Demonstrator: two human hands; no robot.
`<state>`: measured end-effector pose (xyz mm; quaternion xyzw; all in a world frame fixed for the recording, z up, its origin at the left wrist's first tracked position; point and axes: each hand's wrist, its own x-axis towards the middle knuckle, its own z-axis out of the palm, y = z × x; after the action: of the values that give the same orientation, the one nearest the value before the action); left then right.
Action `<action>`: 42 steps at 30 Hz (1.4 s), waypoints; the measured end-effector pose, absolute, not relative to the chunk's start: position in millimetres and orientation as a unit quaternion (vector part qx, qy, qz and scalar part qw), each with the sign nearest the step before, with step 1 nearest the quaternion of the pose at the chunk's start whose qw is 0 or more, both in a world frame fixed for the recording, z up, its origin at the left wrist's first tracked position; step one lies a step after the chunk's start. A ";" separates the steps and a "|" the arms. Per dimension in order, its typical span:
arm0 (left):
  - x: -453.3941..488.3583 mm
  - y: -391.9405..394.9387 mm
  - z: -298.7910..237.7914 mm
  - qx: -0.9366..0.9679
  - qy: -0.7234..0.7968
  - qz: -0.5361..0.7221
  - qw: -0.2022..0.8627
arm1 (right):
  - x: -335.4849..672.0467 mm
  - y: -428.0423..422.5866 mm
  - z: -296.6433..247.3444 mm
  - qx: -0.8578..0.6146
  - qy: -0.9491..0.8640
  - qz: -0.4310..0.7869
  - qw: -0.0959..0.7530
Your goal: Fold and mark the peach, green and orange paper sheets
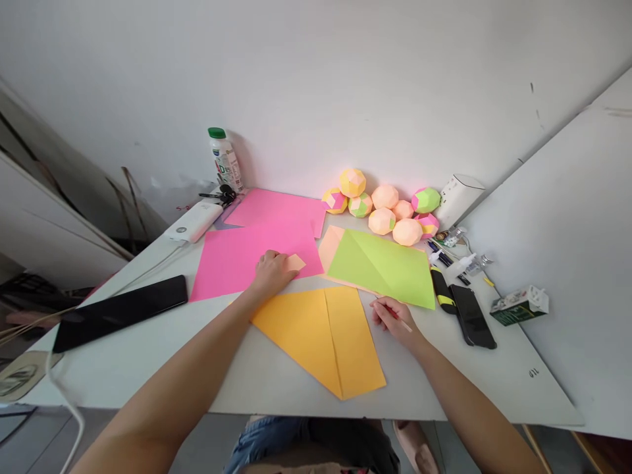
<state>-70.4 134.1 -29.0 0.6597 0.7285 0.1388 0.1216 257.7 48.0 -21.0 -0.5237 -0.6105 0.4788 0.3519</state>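
Note:
My left hand [273,268] rests on a bright pink sheet [232,262], fingers bent over the edge of a small peach paper piece [295,263]. The fingertips are partly hidden, but the piece sticks out to their right. Off the lower edge of the green sheet [385,263], my right hand [395,319] is closed around a slim red pencil [392,312]. Between my arms lies a creased orange sheet [316,329], cut to a slanted shape. Under the green sheet, peach paper [330,245] shows at the left.
Faceted paper balls [384,196] are piled against the wall. Pens, a highlighter [443,289], a phone [471,316] and a small carton [519,305] are at the right. At the left are a black tablet-like slab [121,313], a white power bank [194,222] and a bottle [226,160].

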 end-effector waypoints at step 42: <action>-56.0 113.5 -22.1 0.739 0.652 0.171 0.012 | 251.9 48.4 -16.1 -0.524 -0.625 0.465 0.344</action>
<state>-56.0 113.5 -22.1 0.7386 0.6519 0.1712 0.0118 251.9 48.4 -16.1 -0.5235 -0.6254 0.4654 0.3439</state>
